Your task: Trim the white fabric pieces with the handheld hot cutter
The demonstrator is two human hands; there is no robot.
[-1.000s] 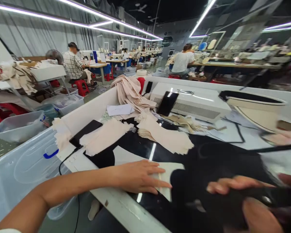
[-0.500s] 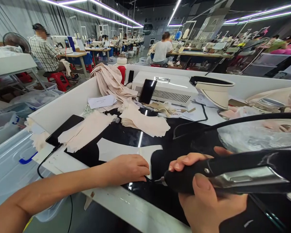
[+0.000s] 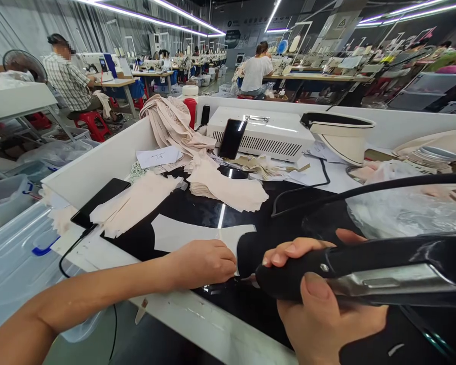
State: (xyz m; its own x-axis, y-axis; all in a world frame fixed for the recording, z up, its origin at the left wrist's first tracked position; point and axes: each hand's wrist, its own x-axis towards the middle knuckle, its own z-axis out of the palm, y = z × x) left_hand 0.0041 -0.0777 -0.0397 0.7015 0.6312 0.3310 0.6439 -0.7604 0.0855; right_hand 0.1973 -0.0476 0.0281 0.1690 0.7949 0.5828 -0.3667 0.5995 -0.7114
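Note:
My right hand (image 3: pixel 323 309) is wrapped around the black handle of an iron (image 3: pixel 368 274), held low over the glossy black work surface (image 3: pixel 197 208). My left hand (image 3: pixel 205 261) presses down on a pale cut fabric piece (image 3: pixel 182 234) lying on that surface, with its fingers curled at the piece's right edge, just left of the iron's tip. A black cord (image 3: pixel 365 190) runs from the iron toward the back of the table.
Stacks of beige fabric pieces (image 3: pixel 224 187) and a heap of beige cloth (image 3: pixel 171 124) lie farther back. Two phones (image 3: pixel 99 200) (image 3: pixel 232 138), a white machine (image 3: pixel 266 133) and a clear plastic bin (image 3: pixel 19 258) surround the work area. People sit at sewing tables beyond.
The view swung right and steadied. My right hand brought the iron in front of me, near the fabric piece. My left hand went from flat to curled on the piece.

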